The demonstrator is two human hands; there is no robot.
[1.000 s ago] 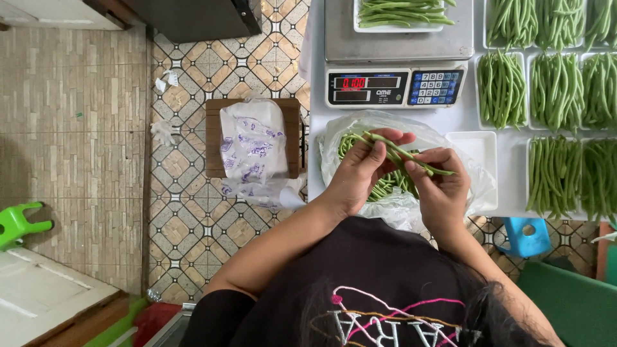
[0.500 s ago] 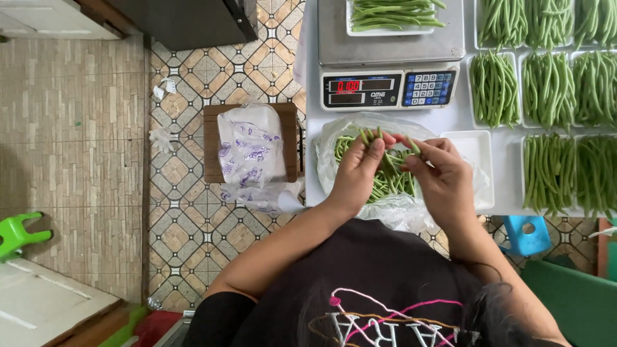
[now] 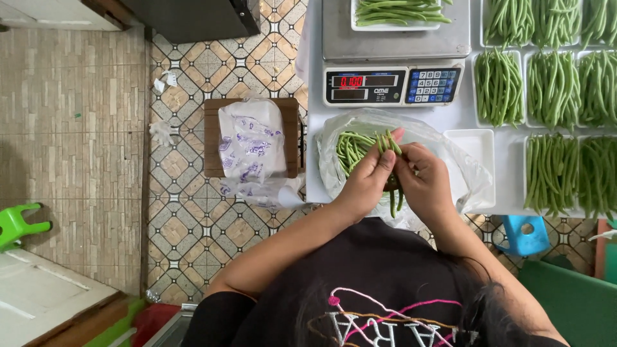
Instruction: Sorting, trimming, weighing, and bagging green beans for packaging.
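My left hand (image 3: 368, 182) and my right hand (image 3: 424, 183) are pressed together around a small bunch of green beans (image 3: 390, 144), held upright above an open clear plastic bag (image 3: 334, 164). More loose green beans (image 3: 350, 151) lie inside that bag on the white table (image 3: 463, 119). The lower ends of the bunch stick out below my hands. An empty white foam tray (image 3: 479, 154) lies just right of my right hand.
A digital scale (image 3: 392, 85) with a tray of beans (image 3: 395, 13) on its pan stands behind the bag. Several white trays filled with green beans (image 3: 553, 87) cover the right of the table. A wooden stool (image 3: 212, 138) carries a printed plastic bag (image 3: 250, 144). A blue stool (image 3: 524, 234) stands below.
The bunch of beans has turned from lying slantwise across my hands to standing upright, and both hands have closed in tighter around it.
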